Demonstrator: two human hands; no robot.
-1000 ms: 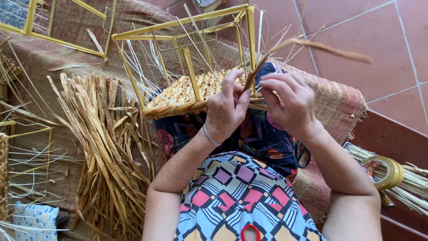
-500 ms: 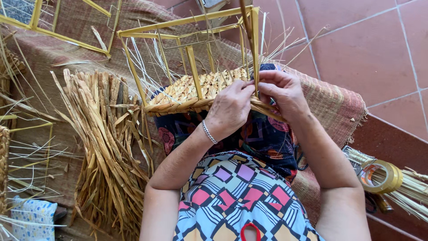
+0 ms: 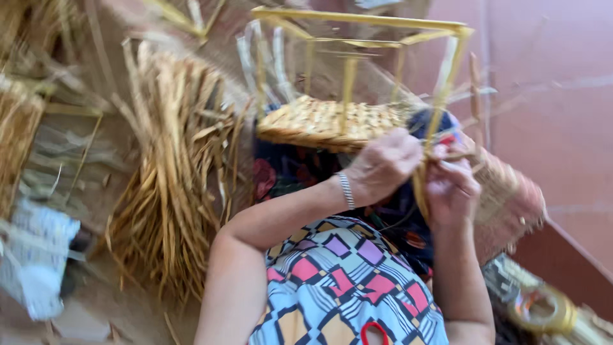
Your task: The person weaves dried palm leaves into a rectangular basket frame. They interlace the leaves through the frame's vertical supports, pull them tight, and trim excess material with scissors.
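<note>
Since the earlier frame your view has swung and blurred, and both hands have slid toward the right front corner of the basket (image 3: 325, 121), which now sits higher and more to the left in view while it rests on your lap. Your left hand (image 3: 383, 165) is closed, fingers curled around the straw strands at the basket's near edge, with a bracelet (image 3: 345, 190) on the wrist. Your right hand (image 3: 452, 185) is pinched together on a thick yellow strand (image 3: 421, 191) just beside the corner post of the yellow frame (image 3: 357, 19). To do this tuck well, keep the left hand pinning the woven rim so the row stays tight, and draw the strand snug against the post before bending it, without kinking it. The basket's woven base lies flat, its long axis running left to right across your lap, with its open top toward the tiled floor (image 3: 549, 96) beyond your knees; the frame posts stand up from it. The held strand runs nearly upright, leaning slightly, its lower end hanging toward your patterned dress (image 3: 345, 281). A bundle of loose straw (image 3: 172, 191) lies well apart on your left.
</note>
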